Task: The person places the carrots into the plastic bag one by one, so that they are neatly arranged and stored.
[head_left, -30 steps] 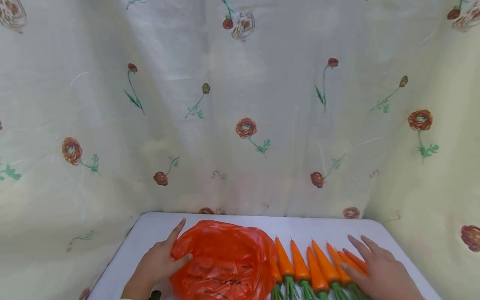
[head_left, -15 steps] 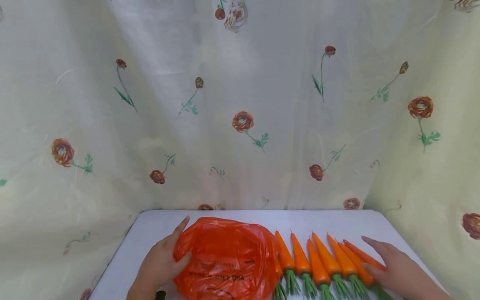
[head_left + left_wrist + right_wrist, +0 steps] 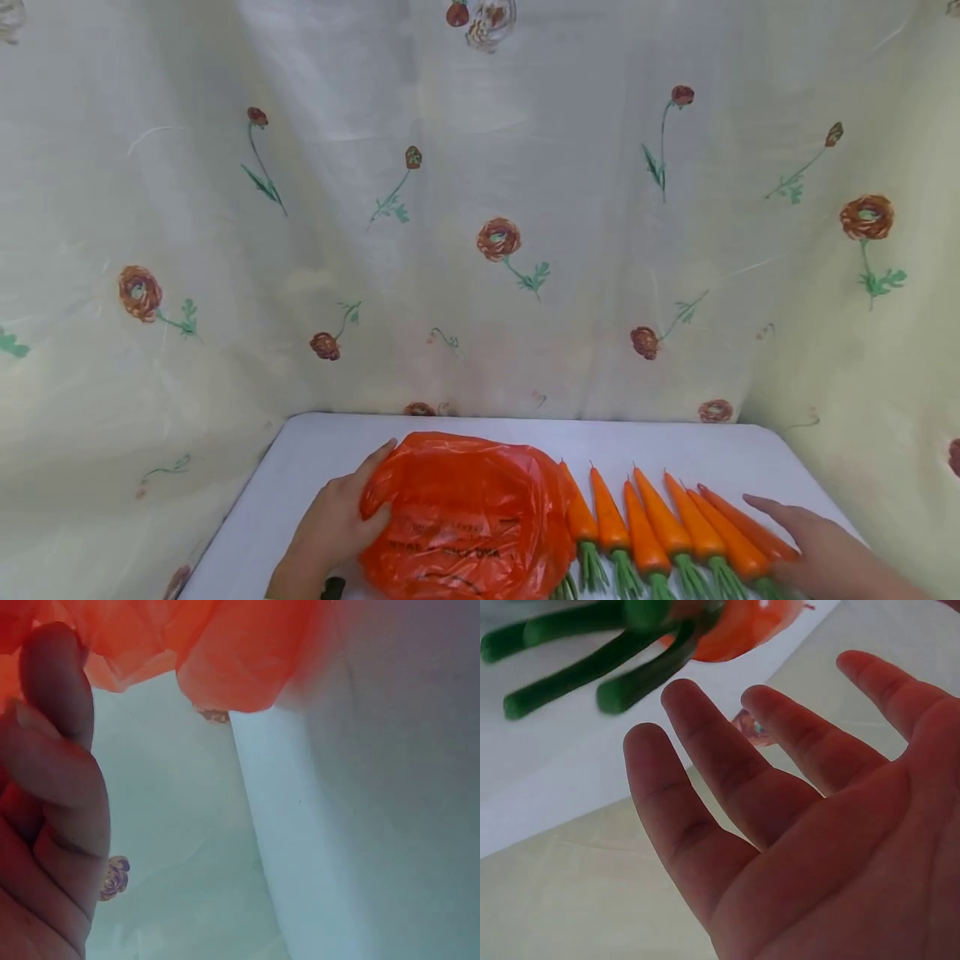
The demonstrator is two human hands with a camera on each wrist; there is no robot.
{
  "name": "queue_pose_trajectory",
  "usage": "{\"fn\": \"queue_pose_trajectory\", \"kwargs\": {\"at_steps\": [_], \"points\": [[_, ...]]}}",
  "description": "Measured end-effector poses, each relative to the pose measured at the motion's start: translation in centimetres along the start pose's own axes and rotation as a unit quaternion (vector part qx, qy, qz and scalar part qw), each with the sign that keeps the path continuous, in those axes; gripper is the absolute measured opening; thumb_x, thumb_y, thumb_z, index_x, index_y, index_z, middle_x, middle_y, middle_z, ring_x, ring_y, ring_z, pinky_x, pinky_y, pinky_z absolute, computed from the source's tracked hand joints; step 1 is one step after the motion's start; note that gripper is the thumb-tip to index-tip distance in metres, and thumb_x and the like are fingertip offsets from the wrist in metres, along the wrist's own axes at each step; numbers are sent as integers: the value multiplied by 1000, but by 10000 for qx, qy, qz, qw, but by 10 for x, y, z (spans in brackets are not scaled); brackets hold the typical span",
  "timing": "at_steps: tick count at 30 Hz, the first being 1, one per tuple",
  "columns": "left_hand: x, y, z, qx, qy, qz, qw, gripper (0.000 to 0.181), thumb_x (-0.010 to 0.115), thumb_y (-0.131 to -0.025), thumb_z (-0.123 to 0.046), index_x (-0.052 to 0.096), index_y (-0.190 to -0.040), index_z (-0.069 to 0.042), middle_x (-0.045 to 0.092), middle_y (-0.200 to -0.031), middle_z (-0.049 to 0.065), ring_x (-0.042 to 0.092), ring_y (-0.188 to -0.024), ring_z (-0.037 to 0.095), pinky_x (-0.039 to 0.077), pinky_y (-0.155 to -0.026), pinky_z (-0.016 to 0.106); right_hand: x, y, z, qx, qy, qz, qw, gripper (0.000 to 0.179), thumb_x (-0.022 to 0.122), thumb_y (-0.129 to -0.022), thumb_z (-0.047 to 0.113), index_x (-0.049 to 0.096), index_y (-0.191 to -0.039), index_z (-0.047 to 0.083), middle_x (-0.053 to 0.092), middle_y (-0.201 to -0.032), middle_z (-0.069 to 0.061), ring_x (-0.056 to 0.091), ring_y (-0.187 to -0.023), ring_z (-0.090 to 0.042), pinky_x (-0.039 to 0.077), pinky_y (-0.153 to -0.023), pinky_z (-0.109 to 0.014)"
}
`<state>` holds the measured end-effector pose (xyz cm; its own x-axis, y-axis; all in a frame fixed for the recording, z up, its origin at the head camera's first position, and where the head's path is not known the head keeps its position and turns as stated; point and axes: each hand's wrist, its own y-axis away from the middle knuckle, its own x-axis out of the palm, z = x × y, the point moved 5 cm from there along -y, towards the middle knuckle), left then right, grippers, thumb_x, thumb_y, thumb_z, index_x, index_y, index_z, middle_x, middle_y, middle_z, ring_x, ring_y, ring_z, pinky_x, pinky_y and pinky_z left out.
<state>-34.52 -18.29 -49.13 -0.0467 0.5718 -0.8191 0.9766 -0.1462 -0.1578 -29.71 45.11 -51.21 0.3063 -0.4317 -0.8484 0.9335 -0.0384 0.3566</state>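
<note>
A crumpled red plastic bag (image 3: 457, 508) with dark print sits at the front middle of the table. My left hand (image 3: 337, 517) holds its left side, thumb toward the front and index finger along the upper edge. Curled fingers (image 3: 64, 772) meet the bag's plastic in the left wrist view. To the bag's right, several orange carrots with green stems lie in a row, tips pointing away. My right hand (image 3: 821, 542) is beside the rightmost carrot (image 3: 750, 521). In the right wrist view its fingers are spread near green stems (image 3: 577, 664), gripping nothing. The bag's inside is hidden.
The white table (image 3: 600, 433) has rounded far corners. A pale curtain (image 3: 570, 250) with printed flowers hangs behind it and at both sides. A dark band (image 3: 333, 588) shows at my left wrist.
My right hand has drawn off to the right, uncovering more of the rightmost carrot. The left hand stays at the bag's left side. The head view has shifted slightly.
</note>
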Motion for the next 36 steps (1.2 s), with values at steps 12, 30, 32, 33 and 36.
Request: {"fn": "queue_pose_trajectory", "kwargs": {"at_steps": [12, 30, 32, 33, 36], "points": [[9, -3, 1, -32, 1150, -105, 9933, 79, 80, -93, -24, 41, -161, -37, 65, -140, -7, 67, -115, 18, 61, -93, 43, 14, -2, -13, 79, -54, 134, 9999, 122, 91, -62, 65, 43, -159, 9, 64, -137, -16, 64, -102, -30, 61, -76, -63], [6, -2, 1, 21, 925, -417, 9948, 78, 79, -96, -28, 40, -160, -50, 63, -145, -6, 65, -123, 23, 60, -95, 45, 18, -10, -5, -43, -214, 136, 9997, 125, 92, -57, 67, 46, -159, 9, 63, -141, -12, 64, -106, -26, 60, -82, -62], [6, -2, 1, -7, 923, -431, 9948, 78, 79, -95, -27, 41, -159, -50, 63, -145, -6, 65, -123, 22, 60, -95, 45, 18, -9, -5, -60, -196, 139, 9997, 125, 92, -58, 67, 45, -159, 10, 63, -140, -13, 64, -105, -26, 61, -82, -62], [7, -2, 1, -9, 918, -446, 9948, 78, 79, -95, -26, 41, -159, -50, 64, -144, -6, 66, -122, 22, 60, -95, 45, 18, -9, -5, -78, -187, 135, 9997, 124, 92, -59, 67, 45, -159, 10, 64, -140, -13, 64, -105, -26, 61, -82, -62], [8, -1, 0, 60, 909, -471, 9947, 77, 79, -95, -24, 43, -159, -48, 65, -142, -6, 66, -120, 21, 60, -95, 44, 18, -9, -6, -141, -133, 118, 9997, 124, 91, -59, 68, 45, -160, 11, 64, -140, -12, 64, -105, -27, 61, -82, -62]]}}
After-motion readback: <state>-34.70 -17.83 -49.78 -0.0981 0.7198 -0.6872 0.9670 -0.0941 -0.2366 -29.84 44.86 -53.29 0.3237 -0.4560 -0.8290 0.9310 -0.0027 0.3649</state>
